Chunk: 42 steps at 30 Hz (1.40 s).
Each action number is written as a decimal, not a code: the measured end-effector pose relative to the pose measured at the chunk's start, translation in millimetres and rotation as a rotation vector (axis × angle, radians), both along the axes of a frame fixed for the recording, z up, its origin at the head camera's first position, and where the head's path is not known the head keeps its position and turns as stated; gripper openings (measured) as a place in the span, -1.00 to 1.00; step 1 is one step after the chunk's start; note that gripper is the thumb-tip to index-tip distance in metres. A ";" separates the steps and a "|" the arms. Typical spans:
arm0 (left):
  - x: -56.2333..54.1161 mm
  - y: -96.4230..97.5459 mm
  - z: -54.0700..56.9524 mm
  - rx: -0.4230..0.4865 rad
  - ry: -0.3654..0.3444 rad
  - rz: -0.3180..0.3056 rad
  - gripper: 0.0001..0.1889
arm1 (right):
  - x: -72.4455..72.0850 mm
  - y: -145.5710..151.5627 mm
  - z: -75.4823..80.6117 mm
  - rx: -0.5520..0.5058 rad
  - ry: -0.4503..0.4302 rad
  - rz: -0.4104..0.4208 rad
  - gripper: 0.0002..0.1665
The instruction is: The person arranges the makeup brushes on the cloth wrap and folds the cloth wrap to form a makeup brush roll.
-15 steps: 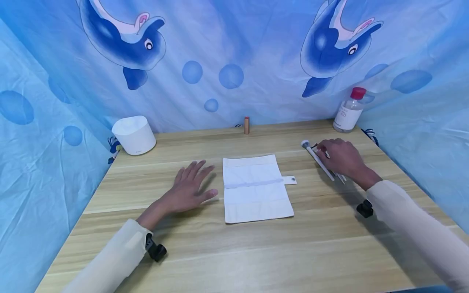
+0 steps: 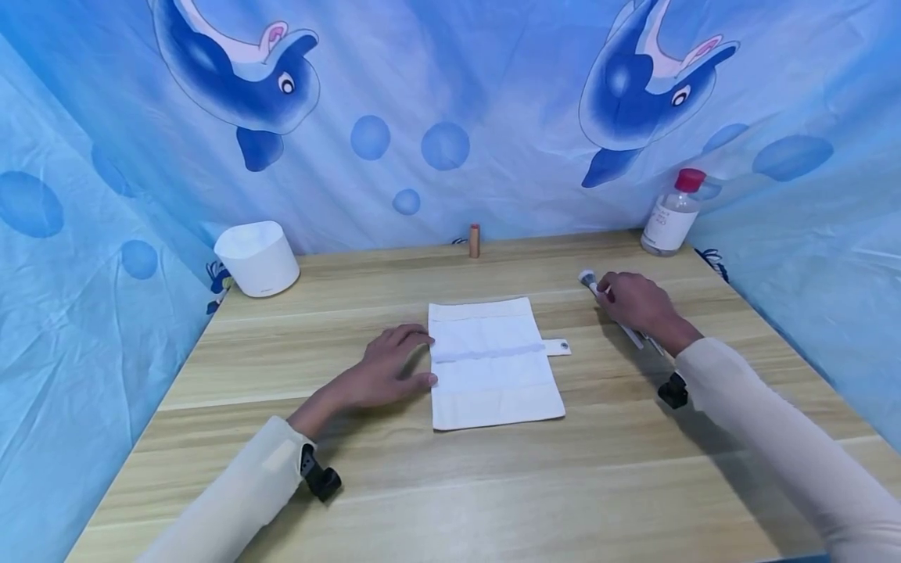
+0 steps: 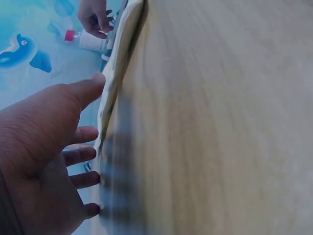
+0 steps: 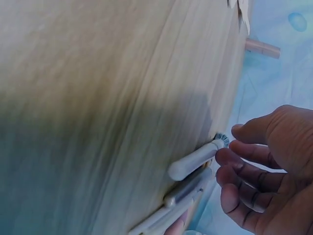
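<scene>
An unfolded white cloth pouch (image 2: 496, 383) with a snap strap (image 2: 558, 347) lies flat on the table. My left hand (image 2: 390, 367) is at its left edge, fingertips and thumb at the border, fingers extended and spread in the left wrist view. To the right, my right hand (image 2: 637, 301) hovers over several makeup brushes. One brush (image 4: 195, 159) with a pale handle lies nearest its thumb and forefinger, which are loosely bent with a gap between them. More slim brush handles (image 4: 166, 215) lie beside it. In the head view the hand partly hides the brushes.
A white rounded container (image 2: 257, 262) stands at the back left of the wooden table (image 2: 450, 493). A small copper-coloured tube (image 2: 475, 241) stands at the back edge. At the back right is a clear bottle with a red cap (image 2: 669, 223). Blue dolphin curtains (image 2: 507, 117) surround the table.
My left hand has moved right, up to the pouch's left edge. My right hand has shifted slightly left, closer to the brush's head. The pouch has not moved.
</scene>
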<state>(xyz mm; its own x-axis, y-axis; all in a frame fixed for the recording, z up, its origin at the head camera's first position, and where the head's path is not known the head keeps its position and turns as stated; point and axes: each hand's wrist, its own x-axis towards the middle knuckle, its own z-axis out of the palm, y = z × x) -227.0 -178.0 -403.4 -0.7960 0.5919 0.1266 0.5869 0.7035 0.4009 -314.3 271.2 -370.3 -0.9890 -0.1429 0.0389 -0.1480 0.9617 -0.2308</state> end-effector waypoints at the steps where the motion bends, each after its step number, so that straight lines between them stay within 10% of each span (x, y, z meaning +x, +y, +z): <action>1: -0.7 0.9 -1.2 -0.006 -0.005 0.005 -0.31 | -0.5 -0.5 -1.1 0.003 -0.004 -0.002 -0.63; 27: -5.8 7.5 -10.1 0.054 -0.021 0.097 -0.54 | -8.4 -9.0 -13.1 -0.018 -0.014 -0.051 -0.75; 42: -6.1 9.2 -11.6 0.053 -0.047 0.116 -0.52 | -8.5 -59.2 9.7 -0.357 0.156 0.073 -0.75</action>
